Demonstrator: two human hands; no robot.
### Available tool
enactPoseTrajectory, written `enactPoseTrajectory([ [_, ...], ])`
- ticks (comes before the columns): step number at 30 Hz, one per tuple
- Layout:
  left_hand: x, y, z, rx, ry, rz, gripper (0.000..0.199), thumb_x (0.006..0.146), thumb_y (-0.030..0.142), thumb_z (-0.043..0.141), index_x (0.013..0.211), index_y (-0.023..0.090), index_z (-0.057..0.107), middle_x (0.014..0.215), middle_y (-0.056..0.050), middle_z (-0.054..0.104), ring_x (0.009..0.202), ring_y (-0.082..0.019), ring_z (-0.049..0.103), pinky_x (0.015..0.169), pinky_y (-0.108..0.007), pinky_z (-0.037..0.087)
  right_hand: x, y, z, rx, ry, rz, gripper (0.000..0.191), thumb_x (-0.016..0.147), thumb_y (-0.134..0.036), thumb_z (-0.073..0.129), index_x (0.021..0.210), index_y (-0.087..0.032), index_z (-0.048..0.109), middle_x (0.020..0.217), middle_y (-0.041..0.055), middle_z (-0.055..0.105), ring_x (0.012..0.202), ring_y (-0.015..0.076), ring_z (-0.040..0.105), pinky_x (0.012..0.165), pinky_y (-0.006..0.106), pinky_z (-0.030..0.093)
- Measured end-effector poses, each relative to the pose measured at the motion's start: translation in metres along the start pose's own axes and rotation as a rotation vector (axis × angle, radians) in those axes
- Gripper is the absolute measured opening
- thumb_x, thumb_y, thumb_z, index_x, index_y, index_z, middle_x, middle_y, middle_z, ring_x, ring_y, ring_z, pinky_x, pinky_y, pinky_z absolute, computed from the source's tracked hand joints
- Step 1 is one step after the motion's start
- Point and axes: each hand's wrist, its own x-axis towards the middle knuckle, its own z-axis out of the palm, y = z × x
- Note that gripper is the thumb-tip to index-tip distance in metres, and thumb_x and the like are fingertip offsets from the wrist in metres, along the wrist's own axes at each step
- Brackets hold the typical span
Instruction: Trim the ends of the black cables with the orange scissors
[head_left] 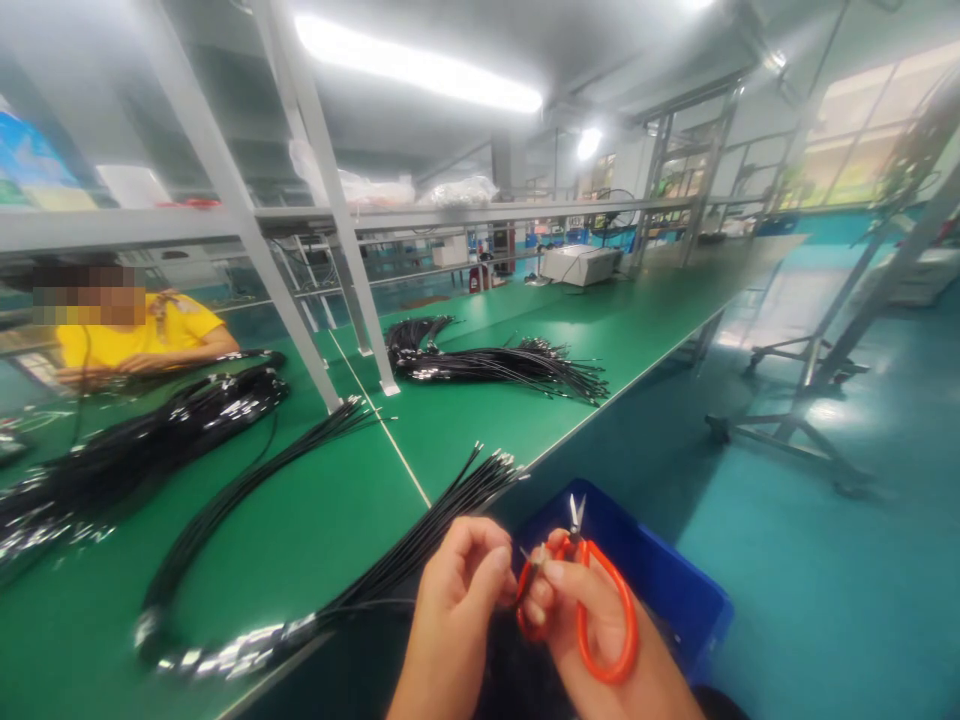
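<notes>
My left hand [466, 590] is closed, thumb against curled fingers. A single black cable runs from the bundle behind this hand, and a thin dark end shows between my hands; the grip itself is mostly hidden. Scissors [606, 610] with orange-red handles sit in my right hand [574, 600], their short blades pointing up and slightly apart. Its thumb and fingertips also pinch something small and pale that I cannot make out. Left of my hands, a bundle of black cables [217, 530] curves in a U on the green table [300, 540], its metal-tipped ends fanned out.
Below my hands stands a blue bin [675, 570]. More black cables [495, 365] lie farther back, and another pile [135, 440] at the left. Shelf posts [345, 200] rise from the table. A person in a yellow top [184, 325] works opposite. Wheeled frames [810, 390] stand right.
</notes>
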Motion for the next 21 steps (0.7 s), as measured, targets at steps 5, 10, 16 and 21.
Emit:
enactPoseTrajectory([
  [5,-0.005,0.008,-0.005,0.730,0.154,0.552,0.022,0.084,0.013,0.052,0.097,0.024,0.065,0.098,-0.006,0.063,0.079,-0.017,0.064,0.068,-0.027,0.054,0.002,0.002,0.000,0.052,-0.011,0.025,0.019,0.056,-0.017,0.080,0.070,-0.019,0.067,0.061,-0.0013,0.063,0.054,0.0121,0.055,0.052,0.023,0.046],
  [10,-0.002,0.003,-0.009,0.915,0.140,0.684,0.019,0.085,0.015,0.052,0.087,0.023,0.069,0.098,-0.007,0.065,0.063,-0.013,0.063,0.057,-0.023,0.055,0.004,0.006,0.000,0.082,-0.048,0.036,0.018,0.058,-0.020,0.080,0.072,-0.020,0.068,0.059,-0.0009,0.062,0.054,0.0127,0.054,0.051,0.023,0.045],
  [16,-0.004,0.004,-0.017,0.622,0.122,0.378,0.015,0.085,0.018,0.052,0.085,0.022,0.066,0.088,-0.005,0.067,0.075,-0.017,0.065,0.063,-0.024,0.053,0.008,0.008,0.001,0.045,-0.038,-0.033,0.017,0.057,-0.021,0.077,0.071,-0.020,0.068,0.059,-0.0011,0.061,0.052,0.0128,0.053,0.050,0.025,0.044],
  [21,-0.014,0.004,0.003,0.037,0.009,-0.026,0.011,0.079,0.027,0.061,0.080,0.018,0.067,0.068,-0.002,0.069,0.061,-0.016,0.062,0.059,-0.024,0.051,0.010,0.015,0.003,-0.003,-0.073,-0.100,0.015,0.058,-0.027,0.079,0.069,-0.022,0.069,0.058,-0.0005,0.059,0.052,0.0140,0.051,0.050,0.026,0.044],
])
